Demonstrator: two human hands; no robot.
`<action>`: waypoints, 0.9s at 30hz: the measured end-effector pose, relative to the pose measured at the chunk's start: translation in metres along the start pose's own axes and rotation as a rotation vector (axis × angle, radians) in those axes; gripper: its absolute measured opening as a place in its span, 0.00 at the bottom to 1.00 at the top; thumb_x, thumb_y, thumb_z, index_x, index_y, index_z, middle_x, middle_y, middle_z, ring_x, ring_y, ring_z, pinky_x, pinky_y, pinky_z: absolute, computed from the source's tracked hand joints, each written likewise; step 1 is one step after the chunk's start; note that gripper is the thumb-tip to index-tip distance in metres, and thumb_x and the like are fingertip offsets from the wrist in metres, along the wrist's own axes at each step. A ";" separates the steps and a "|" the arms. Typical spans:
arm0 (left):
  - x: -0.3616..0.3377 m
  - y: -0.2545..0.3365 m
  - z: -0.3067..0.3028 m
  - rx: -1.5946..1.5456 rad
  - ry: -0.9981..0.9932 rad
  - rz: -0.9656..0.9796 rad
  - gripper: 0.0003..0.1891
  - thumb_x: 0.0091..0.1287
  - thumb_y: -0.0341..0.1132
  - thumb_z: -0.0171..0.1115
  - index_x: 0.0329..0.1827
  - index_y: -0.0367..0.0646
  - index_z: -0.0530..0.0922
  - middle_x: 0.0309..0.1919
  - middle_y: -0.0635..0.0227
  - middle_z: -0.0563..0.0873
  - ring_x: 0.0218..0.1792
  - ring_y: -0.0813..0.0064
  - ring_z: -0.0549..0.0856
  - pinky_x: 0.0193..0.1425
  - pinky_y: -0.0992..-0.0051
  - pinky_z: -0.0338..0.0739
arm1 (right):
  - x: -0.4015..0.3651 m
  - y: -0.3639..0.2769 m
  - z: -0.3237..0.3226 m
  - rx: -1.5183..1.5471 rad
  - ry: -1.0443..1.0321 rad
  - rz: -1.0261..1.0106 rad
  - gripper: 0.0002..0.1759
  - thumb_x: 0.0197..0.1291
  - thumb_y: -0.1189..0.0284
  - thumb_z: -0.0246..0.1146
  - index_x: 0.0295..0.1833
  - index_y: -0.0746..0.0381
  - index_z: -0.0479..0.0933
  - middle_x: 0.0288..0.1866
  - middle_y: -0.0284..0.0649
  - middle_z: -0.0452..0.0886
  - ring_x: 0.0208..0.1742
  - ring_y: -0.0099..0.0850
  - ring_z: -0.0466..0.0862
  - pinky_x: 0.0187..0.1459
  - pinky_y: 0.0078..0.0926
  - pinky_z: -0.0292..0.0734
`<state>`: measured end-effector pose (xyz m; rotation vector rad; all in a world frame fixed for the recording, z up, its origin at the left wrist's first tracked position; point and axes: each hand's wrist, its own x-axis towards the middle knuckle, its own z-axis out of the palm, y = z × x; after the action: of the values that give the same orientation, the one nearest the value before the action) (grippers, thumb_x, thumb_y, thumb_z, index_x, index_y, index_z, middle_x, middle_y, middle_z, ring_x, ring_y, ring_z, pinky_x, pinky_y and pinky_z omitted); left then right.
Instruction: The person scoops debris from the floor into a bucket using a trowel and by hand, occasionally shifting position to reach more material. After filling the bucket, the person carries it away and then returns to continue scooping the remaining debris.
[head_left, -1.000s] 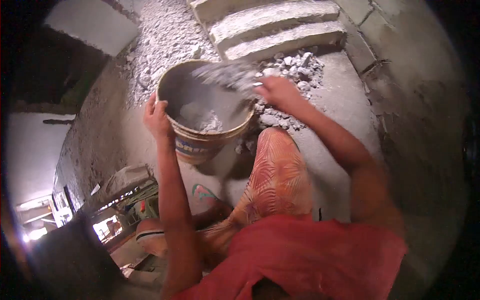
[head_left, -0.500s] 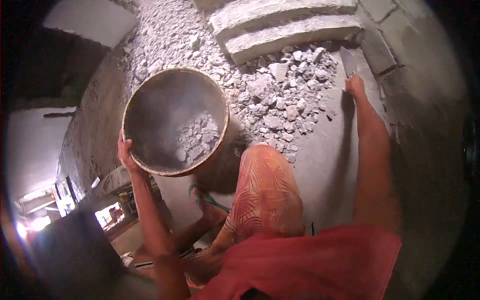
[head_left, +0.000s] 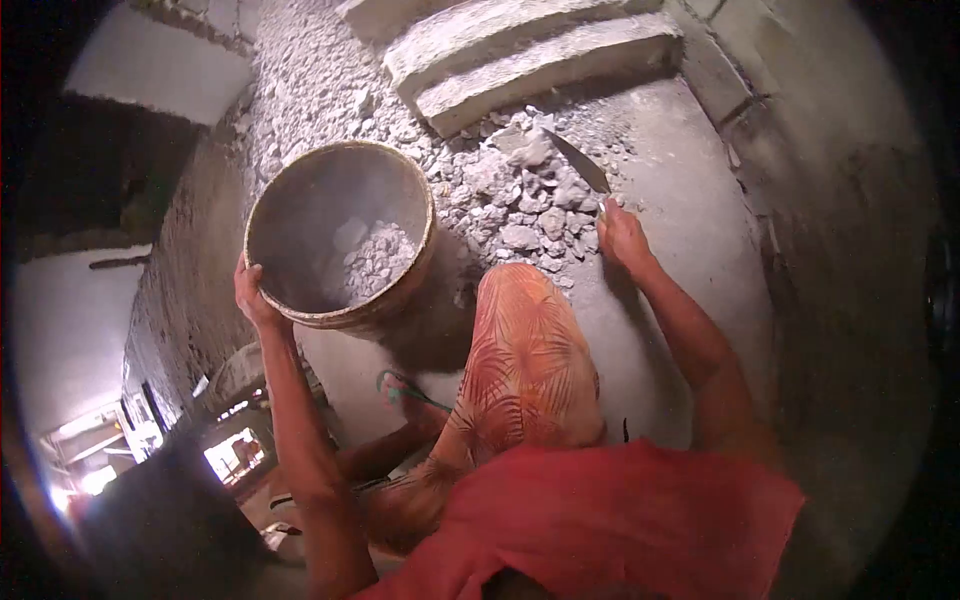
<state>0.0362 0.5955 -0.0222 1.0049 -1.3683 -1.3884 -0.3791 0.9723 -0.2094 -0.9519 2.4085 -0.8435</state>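
Observation:
A round, deep bucket (head_left: 300, 205) is tilted with its mouth toward me, and pale broken rubble (head_left: 378, 262) lies low on its inner right side. My left hand (head_left: 255, 292) grips the bucket's left rim, fingers wrapped over the edge. On the right, my right hand (head_left: 622, 236) is closed round the handle of a trowel (head_left: 580, 163). The trowel's blade points up and left, over the right part of a heap of grey rubble (head_left: 520, 237) on the floor. Dust hangs inside the bucket.
Pale concrete steps (head_left: 540, 60) rise behind the heap. Finer gravel (head_left: 310, 75) spreads at the upper left. My knee in patterned cloth (head_left: 530, 350) stands between my arms. A sandalled foot (head_left: 405, 390) is below the bucket. A wall (head_left: 830, 250) runs along the right.
My right hand has moved left and down with the trowel, from the floor right of the heap to its rubble. The loose pieces in the bucket have shifted slightly. The view has shifted a little.

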 end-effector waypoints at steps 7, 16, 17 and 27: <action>0.012 0.001 0.024 0.107 -0.035 0.031 0.26 0.58 0.38 0.54 0.58 0.31 0.74 0.48 0.58 0.81 0.50 0.65 0.81 0.55 0.68 0.76 | 0.102 0.080 -0.058 -0.263 0.319 0.265 0.20 0.62 0.61 0.55 0.46 0.69 0.74 0.40 0.58 0.82 0.45 0.54 0.82 0.48 0.49 0.76; -0.003 0.006 0.036 0.192 -0.049 0.153 0.25 0.59 0.37 0.53 0.57 0.30 0.74 0.51 0.57 0.79 0.50 0.66 0.81 0.55 0.68 0.77 | 0.145 0.034 0.072 -0.141 0.281 0.083 0.14 0.61 0.71 0.50 0.44 0.71 0.73 0.36 0.59 0.81 0.40 0.55 0.83 0.44 0.50 0.79; -0.005 0.006 0.039 0.116 -0.025 0.120 0.24 0.59 0.37 0.53 0.56 0.30 0.75 0.52 0.57 0.79 0.50 0.67 0.81 0.55 0.69 0.76 | 0.125 0.031 0.085 -0.143 0.222 0.042 0.15 0.60 0.72 0.50 0.45 0.73 0.72 0.36 0.61 0.81 0.39 0.56 0.83 0.43 0.52 0.78; -0.014 0.008 0.015 0.192 0.063 0.077 0.25 0.58 0.35 0.53 0.58 0.33 0.73 0.51 0.59 0.78 0.51 0.68 0.79 0.57 0.68 0.74 | 0.057 0.119 -0.034 -0.283 0.347 0.108 0.15 0.62 0.69 0.52 0.47 0.70 0.73 0.38 0.58 0.82 0.41 0.57 0.82 0.43 0.51 0.77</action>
<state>0.0262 0.6130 -0.0141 1.0991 -1.4984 -1.1755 -0.4926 1.0133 -0.2727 -0.8161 2.9096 -0.6860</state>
